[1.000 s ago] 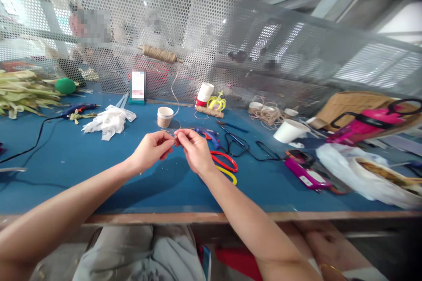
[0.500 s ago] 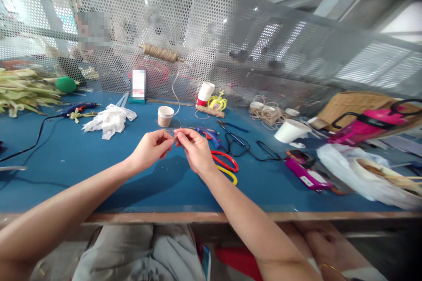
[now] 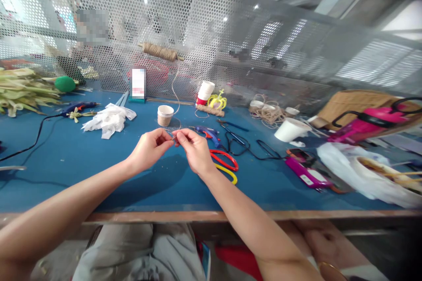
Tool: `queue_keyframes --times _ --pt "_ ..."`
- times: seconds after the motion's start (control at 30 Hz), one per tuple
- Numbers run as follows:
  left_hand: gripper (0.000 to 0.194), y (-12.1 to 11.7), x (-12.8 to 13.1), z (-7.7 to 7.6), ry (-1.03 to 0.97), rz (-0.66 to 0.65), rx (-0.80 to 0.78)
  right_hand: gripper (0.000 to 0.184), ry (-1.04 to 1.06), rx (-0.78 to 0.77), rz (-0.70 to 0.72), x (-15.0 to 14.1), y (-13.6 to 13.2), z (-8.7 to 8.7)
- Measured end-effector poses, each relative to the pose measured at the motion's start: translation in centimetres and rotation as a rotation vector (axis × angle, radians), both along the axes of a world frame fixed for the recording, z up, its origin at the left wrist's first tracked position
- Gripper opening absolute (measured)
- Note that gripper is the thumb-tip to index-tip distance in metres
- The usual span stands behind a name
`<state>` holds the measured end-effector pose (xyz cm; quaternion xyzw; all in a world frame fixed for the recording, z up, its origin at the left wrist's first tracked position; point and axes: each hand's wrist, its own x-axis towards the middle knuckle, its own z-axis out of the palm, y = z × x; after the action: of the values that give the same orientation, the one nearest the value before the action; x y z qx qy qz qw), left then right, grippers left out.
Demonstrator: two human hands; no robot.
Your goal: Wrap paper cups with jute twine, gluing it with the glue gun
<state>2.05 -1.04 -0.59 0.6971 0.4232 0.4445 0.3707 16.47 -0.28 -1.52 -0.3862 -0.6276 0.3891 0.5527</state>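
Over the blue table, my left hand and my right hand meet fingertip to fingertip, both closed in a pinch. Between them is a short bit of thin brown twine, mostly hidden by the fingers. A strand of twine hangs from a spool on the perforated panel and curves down behind a small paper cup towards my right fingertips. The cup, its side wrapped in brown, stands upright just beyond my hands. Beside my right wrist lie scissors with red and yellow handles.
Blue-handled tools and pliers lie beyond my right hand, near a black cord. At left are crumpled white plastic, a blue glue gun and dried husks. A white cup and purple box are at right.
My hands stay together in almost the same place, with only slight finger movement at the twine. The view has shifted very slightly.
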Motion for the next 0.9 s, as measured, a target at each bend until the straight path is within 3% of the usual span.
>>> queue_keyframes --times 0.1,0.23,0.43,0.7,0.9 --pt "0.015 -0.2 0.1 0.3 -0.034 -0.053 -0.066 0.021 -0.017 0.029 -0.029 0.0 -0.1 0.0" --pt "0.022 -0.1 0.2 0.3 -0.125 -0.161 -0.207 0.021 0.112 -0.024 0.01 0.0 0.1 -0.3" --pt "0.023 0.1 -0.1 -0.1 -0.215 -0.156 -0.269 0.042 0.236 -0.124 0.052 0.0 0.3 0.2" --pt "0.025 -0.1 0.0 0.3 -0.12 -0.137 -0.251 0.022 -0.103 0.029 -0.077 0.3 -0.4 0.8" --pt "0.022 -0.1 -0.1 0.4 -0.112 -0.161 -0.253 0.028 -0.013 -0.007 -0.003 0.3 -0.2 0.5"
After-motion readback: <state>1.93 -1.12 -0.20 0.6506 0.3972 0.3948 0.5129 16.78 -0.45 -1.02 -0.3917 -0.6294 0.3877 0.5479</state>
